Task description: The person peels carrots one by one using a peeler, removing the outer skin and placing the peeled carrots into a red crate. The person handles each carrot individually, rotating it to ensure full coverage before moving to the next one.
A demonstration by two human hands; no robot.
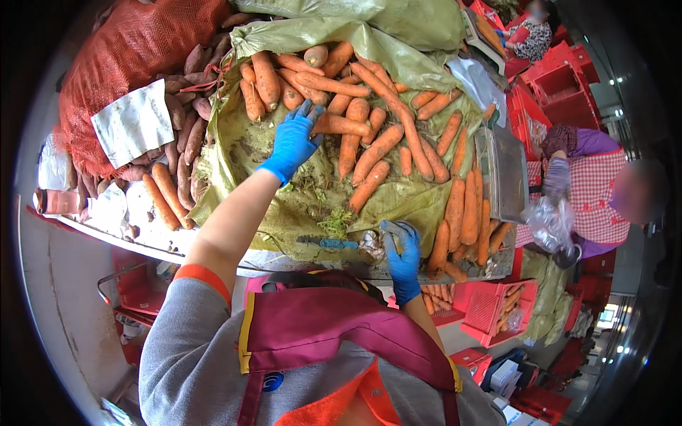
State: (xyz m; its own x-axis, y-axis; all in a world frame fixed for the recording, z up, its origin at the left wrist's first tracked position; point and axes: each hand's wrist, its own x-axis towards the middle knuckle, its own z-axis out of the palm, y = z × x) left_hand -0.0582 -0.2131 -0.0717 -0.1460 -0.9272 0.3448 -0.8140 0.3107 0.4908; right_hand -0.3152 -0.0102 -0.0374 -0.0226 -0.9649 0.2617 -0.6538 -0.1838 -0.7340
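Observation:
Both my hands wear blue gloves. My left hand [294,142] reaches over the pile, with its fingers and thumb at the near end of an orange carrot [342,125]; whether it grips the carrot is unclear. Several loose carrots [378,152] lie around it on a spread green woven sack [298,213], dusted with soil and leaf scraps. My right hand [403,253] hovers at the table's front edge, fingers curled loosely and nothing visible in them. Just left of it are a crumpled whitish scrap [371,245] and a knife with a blue handle [338,244].
Carrots [469,213] lie in a group at right, beside a metal scale [506,173]. A red mesh sack [133,69] and sweet potatoes [184,128] fill the left. Red crates [498,311] stand below. A co-worker in a checked apron [599,194] is at right, another person [533,34] farther off.

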